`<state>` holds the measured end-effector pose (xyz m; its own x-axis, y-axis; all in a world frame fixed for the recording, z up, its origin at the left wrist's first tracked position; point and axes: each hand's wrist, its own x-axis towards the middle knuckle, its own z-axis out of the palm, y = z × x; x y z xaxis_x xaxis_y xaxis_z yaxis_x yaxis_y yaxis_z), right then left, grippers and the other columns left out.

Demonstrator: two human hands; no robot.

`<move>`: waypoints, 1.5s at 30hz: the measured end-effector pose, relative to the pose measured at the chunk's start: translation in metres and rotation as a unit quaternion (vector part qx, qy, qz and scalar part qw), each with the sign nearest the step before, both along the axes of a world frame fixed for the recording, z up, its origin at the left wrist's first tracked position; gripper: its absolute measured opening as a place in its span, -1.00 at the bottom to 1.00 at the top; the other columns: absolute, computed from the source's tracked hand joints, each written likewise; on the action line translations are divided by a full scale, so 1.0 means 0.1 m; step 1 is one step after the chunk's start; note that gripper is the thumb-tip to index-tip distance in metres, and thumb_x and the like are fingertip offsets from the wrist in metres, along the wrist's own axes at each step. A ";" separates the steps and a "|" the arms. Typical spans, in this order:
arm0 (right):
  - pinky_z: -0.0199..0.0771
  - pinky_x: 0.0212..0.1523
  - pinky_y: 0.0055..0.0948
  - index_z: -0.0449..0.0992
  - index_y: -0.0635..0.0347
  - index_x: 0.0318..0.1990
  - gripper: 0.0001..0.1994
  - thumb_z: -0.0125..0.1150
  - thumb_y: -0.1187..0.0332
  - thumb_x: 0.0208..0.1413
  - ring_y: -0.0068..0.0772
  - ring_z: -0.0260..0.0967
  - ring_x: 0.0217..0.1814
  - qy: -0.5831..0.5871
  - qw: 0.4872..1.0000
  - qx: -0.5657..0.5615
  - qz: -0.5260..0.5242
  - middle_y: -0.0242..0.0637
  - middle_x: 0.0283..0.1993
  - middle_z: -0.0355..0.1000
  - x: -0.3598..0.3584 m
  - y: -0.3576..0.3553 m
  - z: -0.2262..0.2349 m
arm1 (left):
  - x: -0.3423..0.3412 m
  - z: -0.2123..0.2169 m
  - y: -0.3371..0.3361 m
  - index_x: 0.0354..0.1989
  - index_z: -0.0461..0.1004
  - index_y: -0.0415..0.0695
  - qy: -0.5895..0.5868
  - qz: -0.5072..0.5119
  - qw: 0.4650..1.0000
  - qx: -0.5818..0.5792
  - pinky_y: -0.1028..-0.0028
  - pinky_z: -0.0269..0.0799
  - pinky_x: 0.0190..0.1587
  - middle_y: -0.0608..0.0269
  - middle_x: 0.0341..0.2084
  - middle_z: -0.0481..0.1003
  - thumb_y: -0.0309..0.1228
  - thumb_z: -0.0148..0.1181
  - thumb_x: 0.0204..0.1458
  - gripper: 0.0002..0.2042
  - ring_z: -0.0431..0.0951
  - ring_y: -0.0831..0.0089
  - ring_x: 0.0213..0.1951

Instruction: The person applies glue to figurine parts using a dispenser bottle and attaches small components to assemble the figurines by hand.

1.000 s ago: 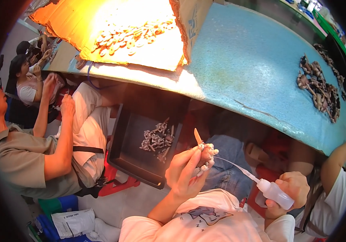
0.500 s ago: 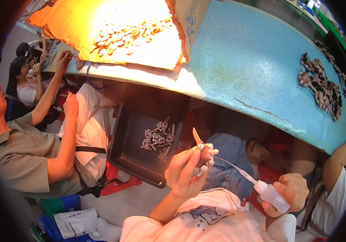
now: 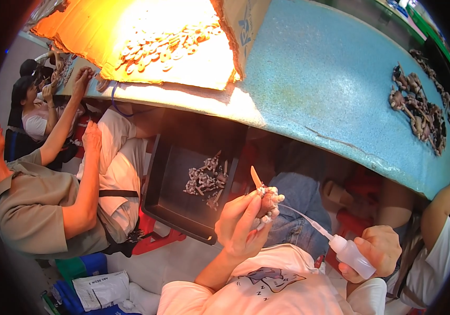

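The left hand (image 3: 240,224), fingers pinching the small figurine (image 3: 268,203) over the lap (image 3: 303,191), should brace firmly while the right hand (image 3: 379,251), fingers wrapped round the squeeze bottle (image 3: 352,257), should aim its thin nozzle (image 3: 321,230) with light pressure.

Single fisheye view, worn on head, left of side-by-side pair. Looks steeply down over wearer's shirt (image 3: 298,299), facing blue table (image 3: 314,79). Near edge bows across mid-frame, dropping rightward; far edge at upper right. Left hand (image 3: 241,226), right hand (image 3: 378,249) close, below near edge.
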<state>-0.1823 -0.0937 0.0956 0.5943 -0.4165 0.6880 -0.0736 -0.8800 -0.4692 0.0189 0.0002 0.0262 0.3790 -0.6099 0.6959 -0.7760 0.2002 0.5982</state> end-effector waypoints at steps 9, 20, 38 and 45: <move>0.21 -0.68 -0.52 0.43 0.21 -0.32 -0.63 0.28 0.10 -0.17 -0.44 0.16 -0.74 0.046 0.999 0.003 -0.030 -0.40 -0.67 0.20 -0.02 0.04 0.04 | -0.01 0.00 -0.03 -0.13 0.39 -0.38 0.015 -0.002 1.000 -0.009 0.50 0.52 -0.24 -0.05 -0.24 0.38 -0.75 0.28 -0.30 -0.56 0.50 0.26 -0.25; 0.05 -0.76 -0.61 0.47 0.23 -0.43 -0.63 0.46 0.27 -0.43 -0.51 0.10 -0.79 -0.012 0.999 0.032 -0.013 -0.46 -0.77 0.09 0.02 0.03 0.01 | -0.01 -0.01 -0.02 -0.10 0.38 -0.37 0.030 -0.010 0.999 -0.010 0.49 0.52 -0.23 -0.06 -0.22 0.37 -0.73 0.29 -0.31 -0.52 0.49 0.27 -0.22; 0.13 -0.76 -0.58 0.42 0.25 -0.40 -0.60 0.44 0.20 -0.33 -0.47 0.09 -0.82 -0.075 0.994 0.073 0.008 -0.42 -0.78 0.13 -0.03 -0.03 -0.12 | 0.00 0.00 -0.02 -0.14 0.41 -0.39 0.129 -0.025 0.991 -0.010 0.46 0.51 -0.21 -0.08 -0.21 0.44 -0.70 0.25 -0.23 -0.62 0.53 0.26 -0.23; 0.24 -0.80 -0.54 0.38 0.38 -0.45 -0.60 0.36 0.21 -0.30 -0.44 0.13 -0.86 -0.216 0.968 0.124 -0.010 -0.36 -0.80 0.19 -0.06 -0.09 -0.42 | -0.02 -0.01 -0.02 -0.13 0.41 -0.43 0.262 -0.084 0.961 -0.039 0.42 0.45 -0.13 -0.17 -0.17 0.42 -0.68 0.20 -0.16 -0.67 0.50 0.23 -0.18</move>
